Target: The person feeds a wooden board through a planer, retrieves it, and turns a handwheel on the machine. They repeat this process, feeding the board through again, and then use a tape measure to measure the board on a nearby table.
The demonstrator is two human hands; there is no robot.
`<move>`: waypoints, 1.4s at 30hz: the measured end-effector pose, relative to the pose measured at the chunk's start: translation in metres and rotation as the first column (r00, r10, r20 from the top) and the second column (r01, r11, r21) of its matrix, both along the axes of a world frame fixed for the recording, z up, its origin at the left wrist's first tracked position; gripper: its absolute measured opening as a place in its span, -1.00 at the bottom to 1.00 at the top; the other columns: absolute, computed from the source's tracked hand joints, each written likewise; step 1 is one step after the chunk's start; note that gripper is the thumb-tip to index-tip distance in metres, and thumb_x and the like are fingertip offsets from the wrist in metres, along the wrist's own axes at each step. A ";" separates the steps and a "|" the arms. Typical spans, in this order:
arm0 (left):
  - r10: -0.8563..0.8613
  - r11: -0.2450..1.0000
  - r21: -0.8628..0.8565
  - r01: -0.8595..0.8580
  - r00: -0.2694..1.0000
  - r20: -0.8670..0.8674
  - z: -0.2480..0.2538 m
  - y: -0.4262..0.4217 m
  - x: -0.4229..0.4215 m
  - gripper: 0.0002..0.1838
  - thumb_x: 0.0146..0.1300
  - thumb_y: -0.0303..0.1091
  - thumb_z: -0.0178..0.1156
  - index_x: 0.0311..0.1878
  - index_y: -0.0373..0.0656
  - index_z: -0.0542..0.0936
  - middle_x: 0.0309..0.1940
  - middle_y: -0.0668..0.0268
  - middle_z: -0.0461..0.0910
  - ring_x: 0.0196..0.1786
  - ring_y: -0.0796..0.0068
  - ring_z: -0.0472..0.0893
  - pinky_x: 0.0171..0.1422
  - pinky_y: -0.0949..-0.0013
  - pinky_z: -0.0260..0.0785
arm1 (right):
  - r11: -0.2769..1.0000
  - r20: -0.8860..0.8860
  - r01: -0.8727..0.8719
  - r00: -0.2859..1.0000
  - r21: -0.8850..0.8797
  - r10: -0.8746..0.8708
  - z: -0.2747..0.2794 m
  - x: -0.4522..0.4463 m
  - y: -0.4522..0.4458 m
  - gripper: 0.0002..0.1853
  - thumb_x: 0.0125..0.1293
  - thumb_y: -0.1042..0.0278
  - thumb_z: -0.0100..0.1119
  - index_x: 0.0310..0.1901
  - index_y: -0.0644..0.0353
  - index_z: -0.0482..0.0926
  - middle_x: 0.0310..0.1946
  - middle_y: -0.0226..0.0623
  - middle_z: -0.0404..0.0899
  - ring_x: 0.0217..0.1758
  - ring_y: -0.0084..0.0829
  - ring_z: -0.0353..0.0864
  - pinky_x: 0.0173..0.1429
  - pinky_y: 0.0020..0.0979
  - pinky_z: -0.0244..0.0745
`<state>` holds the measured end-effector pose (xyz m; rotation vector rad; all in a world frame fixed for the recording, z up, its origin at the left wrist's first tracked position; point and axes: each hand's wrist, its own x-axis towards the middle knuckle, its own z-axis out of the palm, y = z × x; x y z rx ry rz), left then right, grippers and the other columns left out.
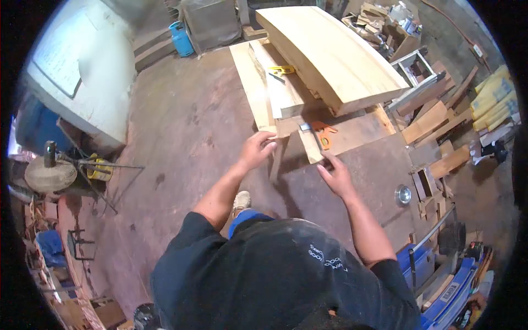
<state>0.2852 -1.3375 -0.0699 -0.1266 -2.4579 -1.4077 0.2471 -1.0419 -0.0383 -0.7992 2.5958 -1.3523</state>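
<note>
My left hand (258, 149) is at the near end of a long, thin pale board (250, 88). Its thumb and fingers are apart, and the fingertips meet the board's end. On the other side, my right hand (336, 177) has its forefinger at the near corner of a short pale wood piece (311, 147), thumb spread away from it. Beside that piece lies an orange-handled tool (325, 135) with a dark bar; its exact kind is unclear. A thick wooden slab (335, 55) rests over the other boards. Farther back, a yellow tool (281, 70) lies on a thick plank (283, 91).
A metal bowl (403, 194) sits on the floor to the right, near stacked wood offcuts (432, 124). At left stand a round-topped stool-like object (50, 173) and a yellow bucket (99, 168). A blue gas cylinder (181, 39) is at the back.
</note>
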 end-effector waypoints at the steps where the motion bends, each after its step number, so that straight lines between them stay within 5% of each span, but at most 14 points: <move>1: 0.019 0.997 0.074 -0.020 1.000 0.015 -0.003 -0.021 0.001 -0.70 0.21 -0.40 0.17 0.01 -0.25 0.55 -0.04 0.14 0.56 -0.05 0.31 0.60 0.07 0.36 0.44 | 1.000 -0.071 -0.018 0.997 0.016 0.019 0.013 -0.009 -0.034 -0.53 0.18 0.28 0.26 0.12 0.24 0.48 -0.14 -0.07 0.60 -0.15 -0.24 0.61 -0.02 -0.33 0.49; 2: -0.001 0.997 0.081 0.000 1.000 0.012 -0.002 -0.040 0.001 -0.70 0.21 -0.40 0.17 0.01 -0.25 0.55 -0.04 0.14 0.56 -0.05 0.31 0.60 0.07 0.36 0.44 | 0.999 -0.143 -0.033 0.989 0.035 0.037 0.022 -0.023 -0.068 -0.53 0.18 0.30 0.25 0.13 0.25 0.48 -0.16 -0.11 0.60 -0.17 -0.30 0.60 -0.03 -0.35 0.49; 4: -0.001 0.996 0.087 0.006 0.998 -0.060 0.002 -0.085 0.006 -0.68 0.18 -0.41 0.19 0.03 -0.20 0.55 -0.05 0.18 0.56 -0.01 0.31 0.59 0.07 0.36 0.46 | 0.991 -0.210 0.020 0.978 0.130 0.008 0.025 -0.060 -0.137 -0.48 0.19 0.16 0.23 0.12 0.27 0.44 -0.04 -0.01 0.55 0.07 -0.07 0.52 0.13 -0.20 0.42; 6: -0.013 0.998 0.066 0.014 1.000 -0.002 -0.016 -0.136 0.005 -0.68 0.19 -0.43 0.18 0.03 -0.21 0.55 -0.04 0.17 0.56 -0.01 0.32 0.59 0.07 0.35 0.46 | 0.932 -0.378 0.262 0.912 0.248 -0.156 0.020 -0.098 -0.200 -0.46 0.18 0.09 0.23 0.10 0.29 0.46 -0.01 0.01 0.52 0.09 -0.08 0.49 0.21 -0.18 0.38; 9: -0.013 0.994 0.105 0.003 0.996 0.093 -0.036 -0.199 0.015 -0.67 0.19 -0.44 0.18 0.05 -0.22 0.54 -0.03 0.15 0.55 -0.02 0.33 0.60 0.08 0.34 0.46 | 0.768 -0.337 0.417 0.900 0.486 -0.276 0.034 -0.130 -0.258 -0.52 0.15 0.14 0.23 0.02 0.30 0.51 -0.01 0.05 0.51 0.07 -0.08 0.50 0.22 -0.18 0.38; 12: -0.010 0.986 0.164 -0.010 0.993 0.121 -0.043 -0.253 0.012 -0.67 0.20 -0.44 0.18 0.06 -0.22 0.53 -0.03 0.13 0.55 -0.05 0.31 0.61 0.06 0.33 0.46 | 0.752 -0.271 0.381 0.923 0.539 -0.273 0.013 -0.151 -0.267 -0.59 0.09 0.14 0.27 -0.09 0.25 0.57 -0.12 0.01 0.55 -0.01 -0.05 0.54 0.14 -0.19 0.41; 19: 0.007 0.986 0.155 -0.054 0.958 0.288 -0.079 -0.319 -0.018 -0.64 0.21 -0.44 0.18 0.10 -0.22 0.51 -0.03 0.11 0.54 -0.08 0.29 0.63 0.04 0.31 0.48 | 0.805 -0.132 0.407 0.911 0.431 -0.391 0.016 -0.136 -0.216 -0.61 0.02 0.38 0.34 -0.06 0.25 0.61 -0.21 -0.11 0.56 -0.10 -0.22 0.57 0.02 -0.32 0.46; 21: -0.029 0.985 0.169 -0.025 0.950 0.312 -0.097 -0.327 -0.029 -0.63 0.22 -0.43 0.19 0.11 -0.21 0.51 -0.01 0.10 0.54 -0.07 0.28 0.63 0.04 0.31 0.47 | 0.813 -0.089 0.411 0.906 0.413 -0.413 0.021 -0.136 -0.210 -0.63 0.04 0.36 0.34 -0.05 0.18 0.62 -0.13 -0.09 0.54 0.03 -0.13 0.53 0.14 -0.27 0.41; 32: -0.045 0.998 -0.020 0.058 0.914 0.404 -0.192 -0.361 -0.072 -0.59 0.19 -0.45 0.20 0.14 -0.17 0.48 0.03 0.09 0.52 0.00 0.27 0.61 0.03 0.30 0.47 | 0.804 0.076 0.454 0.852 0.383 -0.518 0.034 -0.144 -0.205 -0.62 0.06 0.37 0.36 -0.02 0.17 0.62 -0.08 -0.07 0.63 0.01 -0.18 0.59 0.14 -0.27 0.42; 35: -0.025 0.997 -0.050 0.059 0.860 0.510 -0.220 -0.374 -0.071 -0.57 0.17 -0.36 0.23 0.13 -0.18 0.49 -0.01 0.03 0.54 0.01 0.16 0.60 0.05 0.24 0.46 | 0.797 0.008 0.475 0.857 0.372 -0.515 0.029 -0.141 -0.201 -0.57 0.06 0.34 0.37 0.02 0.14 0.60 -0.11 -0.06 0.62 0.01 -0.14 0.57 0.14 -0.26 0.42; 37: 0.077 0.936 -0.309 0.171 0.755 0.651 -0.229 -0.378 -0.069 -0.49 0.14 -0.19 0.26 0.15 -0.17 0.48 -0.02 -0.03 0.56 0.04 0.04 0.58 0.09 0.17 0.44 | 0.770 -0.057 0.501 0.850 0.396 -0.524 0.029 -0.129 -0.201 -0.52 0.05 0.32 0.38 0.07 0.11 0.57 -0.10 -0.05 0.59 0.01 -0.12 0.55 0.13 -0.25 0.41; 40: 0.066 0.930 -0.263 0.257 0.587 0.807 -0.261 -0.380 -0.066 -0.46 0.13 -0.07 0.26 0.11 -0.22 0.53 0.00 -0.06 0.57 0.11 0.00 0.54 0.19 0.17 0.37 | 0.720 -0.129 0.556 0.819 0.415 -0.558 0.032 -0.107 -0.187 -0.41 0.02 0.31 0.41 0.16 0.04 0.49 -0.06 -0.07 0.54 0.04 -0.11 0.50 0.15 -0.24 0.39; 42: 0.085 0.878 -0.318 0.358 0.538 0.839 -0.235 -0.357 -0.074 -0.46 0.14 -0.05 0.25 0.11 -0.21 0.53 0.02 -0.04 0.57 0.13 0.01 0.53 0.20 0.18 0.36 | 0.680 -0.120 0.591 0.786 0.433 -0.606 0.030 -0.090 -0.168 -0.32 0.00 0.32 0.43 0.22 0.03 0.42 0.03 -0.06 0.48 0.11 -0.08 0.46 0.22 -0.23 0.36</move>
